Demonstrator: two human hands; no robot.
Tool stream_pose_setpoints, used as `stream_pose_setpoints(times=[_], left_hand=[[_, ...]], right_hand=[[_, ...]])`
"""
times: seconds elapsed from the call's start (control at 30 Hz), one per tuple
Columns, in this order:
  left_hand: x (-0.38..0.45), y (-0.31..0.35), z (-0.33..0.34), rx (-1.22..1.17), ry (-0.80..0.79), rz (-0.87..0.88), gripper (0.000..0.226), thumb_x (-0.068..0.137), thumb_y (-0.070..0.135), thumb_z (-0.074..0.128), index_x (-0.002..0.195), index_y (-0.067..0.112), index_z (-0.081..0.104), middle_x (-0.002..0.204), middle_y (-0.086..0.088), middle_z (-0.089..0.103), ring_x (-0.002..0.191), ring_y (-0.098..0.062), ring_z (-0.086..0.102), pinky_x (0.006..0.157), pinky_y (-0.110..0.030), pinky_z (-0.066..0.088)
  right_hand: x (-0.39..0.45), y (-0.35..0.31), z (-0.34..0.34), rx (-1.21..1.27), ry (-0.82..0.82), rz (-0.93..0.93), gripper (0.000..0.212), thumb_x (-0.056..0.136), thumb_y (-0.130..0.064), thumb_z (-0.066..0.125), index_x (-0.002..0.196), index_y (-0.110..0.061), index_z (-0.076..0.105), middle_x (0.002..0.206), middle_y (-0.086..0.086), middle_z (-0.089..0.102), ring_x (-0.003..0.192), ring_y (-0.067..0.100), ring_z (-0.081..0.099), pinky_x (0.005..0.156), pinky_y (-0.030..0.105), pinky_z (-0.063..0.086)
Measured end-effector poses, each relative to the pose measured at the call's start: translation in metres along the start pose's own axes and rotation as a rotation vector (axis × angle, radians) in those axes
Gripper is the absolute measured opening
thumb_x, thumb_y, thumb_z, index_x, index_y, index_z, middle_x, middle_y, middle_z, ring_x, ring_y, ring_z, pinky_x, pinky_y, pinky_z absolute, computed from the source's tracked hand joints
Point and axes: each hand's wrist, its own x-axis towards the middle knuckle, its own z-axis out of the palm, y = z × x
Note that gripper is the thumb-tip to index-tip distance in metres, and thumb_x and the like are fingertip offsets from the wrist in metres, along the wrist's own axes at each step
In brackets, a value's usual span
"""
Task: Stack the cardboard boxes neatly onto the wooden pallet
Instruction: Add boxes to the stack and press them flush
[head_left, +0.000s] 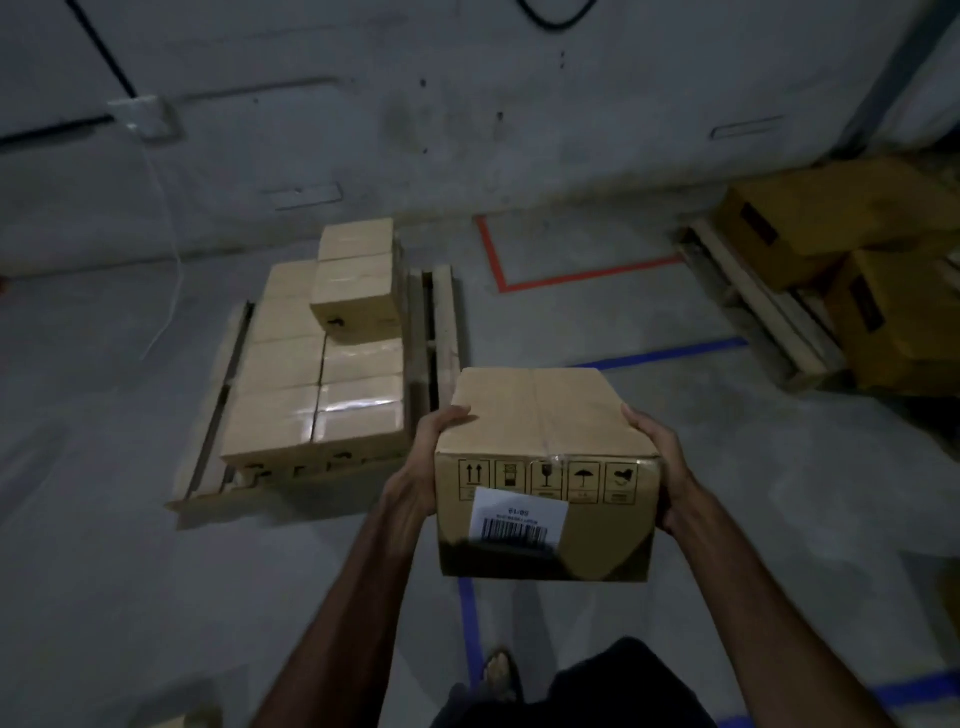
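Fingers (448, 415) of both hands clamp the carried box (545, 467) by its sides; pallet (311, 493) sits ahead-left, left hand (415, 483) nearer.

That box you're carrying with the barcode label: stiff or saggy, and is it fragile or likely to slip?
The carried box probably is stiff: its edges look straight between the left hand and right hand. Its printed wine-glass symbol suggests fragile contents. The taped top looks glossy, so a side grip may slip somewhat.

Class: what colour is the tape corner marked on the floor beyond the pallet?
Orange-red tape corner, seen clearest in the head view.
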Motion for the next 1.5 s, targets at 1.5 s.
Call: stream_pose_setpoints(times=[1.5], left_hand=[[0.41,0.363,-0.127,-0.653,0.435,0.188,0.054,0.095,0.039,0.059,0.132,0.001,0.052,0.084,-0.017,0.068,0.069,-0.031,0.067,0.053,-0.033,0.057]], right_hand=[[0.608,-0.29,0.351,-0.565,-0.496,0.378,0.055,0.1,-0.046,0.054,0.128,0.002,0.059,0.088,0.018,0.073,0.07,0.029,0.071,0.055,0.033,0.059]])
